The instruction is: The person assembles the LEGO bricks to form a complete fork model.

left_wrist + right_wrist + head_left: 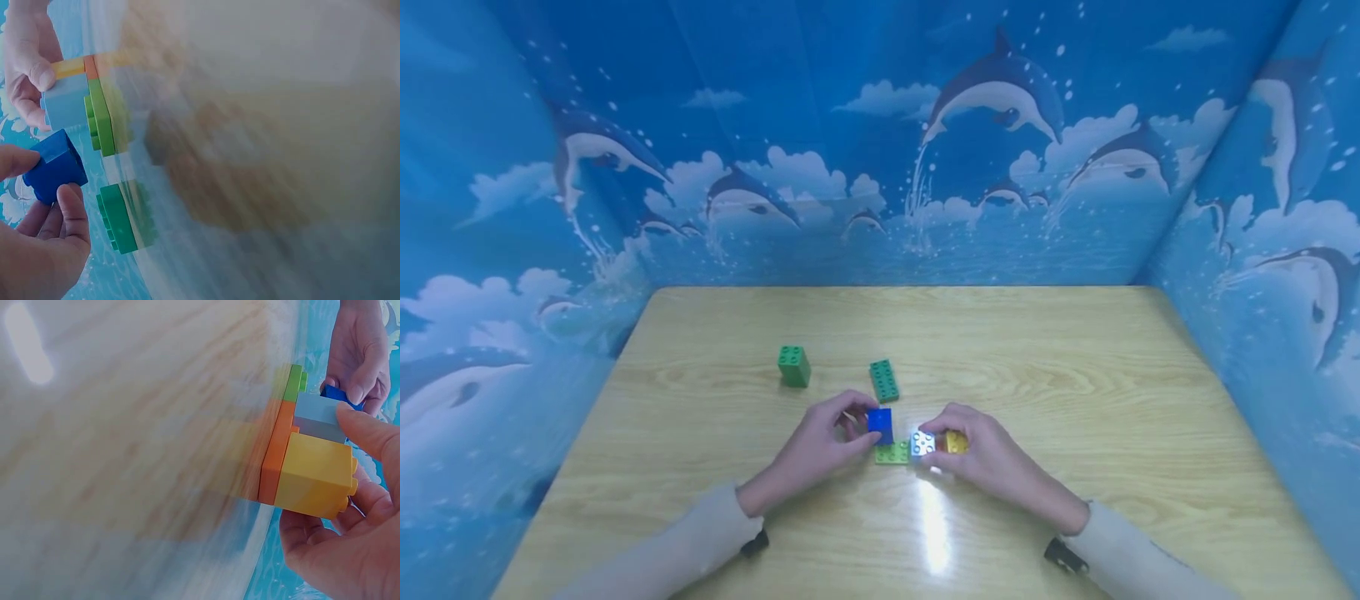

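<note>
Blue brick (59, 169), glossy, boxy, between fingers (74, 215)

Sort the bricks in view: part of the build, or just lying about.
Likely build:
dark blue brick (left hand)
light blue brick (right hand)
lime base piece
orange base piece
yellow brick

Likely lying about:
flat green piece
tall green block

A blue dolphin-print backdrop (820, 75) borders 3 sides of the wood-grain table (1037, 350), streaked by glare (934, 529).

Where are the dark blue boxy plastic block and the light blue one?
Dark blue boxy plastic block (56, 165): left wrist view, its side.
Light blue boxy plastic block (317, 411): right wrist view, its side.
</note>
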`<state>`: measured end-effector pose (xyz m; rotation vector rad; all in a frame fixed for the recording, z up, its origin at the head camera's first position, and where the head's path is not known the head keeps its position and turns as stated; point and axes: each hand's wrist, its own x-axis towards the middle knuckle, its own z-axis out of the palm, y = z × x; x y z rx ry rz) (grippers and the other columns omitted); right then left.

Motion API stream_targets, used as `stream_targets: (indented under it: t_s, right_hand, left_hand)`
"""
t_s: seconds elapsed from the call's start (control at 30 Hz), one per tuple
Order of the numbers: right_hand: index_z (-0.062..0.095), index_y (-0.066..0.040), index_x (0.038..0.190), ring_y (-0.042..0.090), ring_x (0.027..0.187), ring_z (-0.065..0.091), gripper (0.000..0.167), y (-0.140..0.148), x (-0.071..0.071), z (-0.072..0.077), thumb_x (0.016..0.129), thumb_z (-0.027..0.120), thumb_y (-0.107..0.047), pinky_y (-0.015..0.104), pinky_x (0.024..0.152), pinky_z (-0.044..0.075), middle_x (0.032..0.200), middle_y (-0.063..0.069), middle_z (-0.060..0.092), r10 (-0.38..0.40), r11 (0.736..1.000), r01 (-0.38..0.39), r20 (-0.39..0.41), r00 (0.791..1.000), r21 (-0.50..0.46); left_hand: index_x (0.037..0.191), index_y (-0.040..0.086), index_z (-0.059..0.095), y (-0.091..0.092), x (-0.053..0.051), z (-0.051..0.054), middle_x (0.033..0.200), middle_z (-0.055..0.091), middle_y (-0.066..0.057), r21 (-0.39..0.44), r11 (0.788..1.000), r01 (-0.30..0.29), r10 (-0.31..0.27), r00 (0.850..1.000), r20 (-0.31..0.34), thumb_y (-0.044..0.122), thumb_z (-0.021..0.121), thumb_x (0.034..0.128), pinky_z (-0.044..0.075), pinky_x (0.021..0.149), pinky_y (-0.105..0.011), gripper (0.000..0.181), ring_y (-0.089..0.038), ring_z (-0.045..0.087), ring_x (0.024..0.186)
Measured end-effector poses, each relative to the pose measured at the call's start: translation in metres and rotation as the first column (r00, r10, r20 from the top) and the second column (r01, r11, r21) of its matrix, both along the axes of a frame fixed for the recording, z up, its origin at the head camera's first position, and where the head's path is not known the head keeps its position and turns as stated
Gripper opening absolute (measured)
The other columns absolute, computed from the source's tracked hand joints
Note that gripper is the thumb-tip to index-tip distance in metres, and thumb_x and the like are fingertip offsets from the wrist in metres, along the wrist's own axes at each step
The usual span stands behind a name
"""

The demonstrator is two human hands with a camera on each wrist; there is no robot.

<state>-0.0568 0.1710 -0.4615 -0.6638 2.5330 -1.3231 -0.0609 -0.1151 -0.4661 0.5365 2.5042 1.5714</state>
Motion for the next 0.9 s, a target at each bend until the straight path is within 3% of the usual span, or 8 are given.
stream_targets:
  t_s: [0.3,0.5,0.73,0.9]
  right_hand:
    - [0.081,-0.015,0.119,0.016,0.094,0.065,0.034,0.0003,0.0001,0.0005,0.088,0.093,-0.019,0.033,0.088,0.059,0.097,-0.011,0.067,0.001,1.0,-0.001,-0.003,1.0,-0.005]
    - [0.081,-0.014,0.12,0.015,0.093,0.065,0.035,0.0005,0.0001,0.0006,0.088,0.093,-0.019,0.033,0.088,0.059,0.095,-0.011,0.067,0.004,1.0,-0.004,-0.012,1.0,-0.006]
    - [0.081,-0.015,0.12,0.015,0.095,0.066,0.034,0.0017,-0.001,-0.0022,0.088,0.093,-0.019,0.036,0.092,0.059,0.096,-0.011,0.068,0.013,1.0,-0.013,-0.018,1.0,-0.012]
    - [0.081,-0.015,0.12,0.015,0.097,0.066,0.034,0.003,-0.0012,-0.004,0.089,0.092,-0.018,0.038,0.095,0.058,0.097,-0.011,0.068,0.017,1.0,-0.018,-0.027,0.999,-0.017]
  left_hand:
    - [0.123,0.015,0.072,0.0037,0.0053,0.0025,0.109,0.073,0.006,-0.049,0.998,0.029,-0.027,0.998,0.05,0.006,0.086,0.0914,0.062,0.08,-0.033,0.036,-0.015,0.069,0.094]
    - [0.127,0.01,0.072,0.0052,0.0074,0.0018,0.112,0.074,0.004,-0.068,0.996,0.064,-0.061,0.997,0.051,0.006,0.086,0.0924,0.062,0.079,-0.032,0.038,-0.014,0.069,0.094]
    - [0.126,0.014,0.073,0.0056,0.0084,-0.002,0.111,0.074,0.005,-0.051,0.995,0.089,-0.086,0.995,0.045,0.004,0.086,0.0913,0.063,0.078,-0.032,0.038,-0.013,0.069,0.091]
    - [0.124,0.017,0.075,0.0059,0.0075,-0.0018,0.109,0.075,0.009,-0.051,0.995,0.083,-0.08,0.995,0.058,0.015,0.085,0.0958,0.062,0.081,-0.032,0.031,-0.012,0.07,0.093]
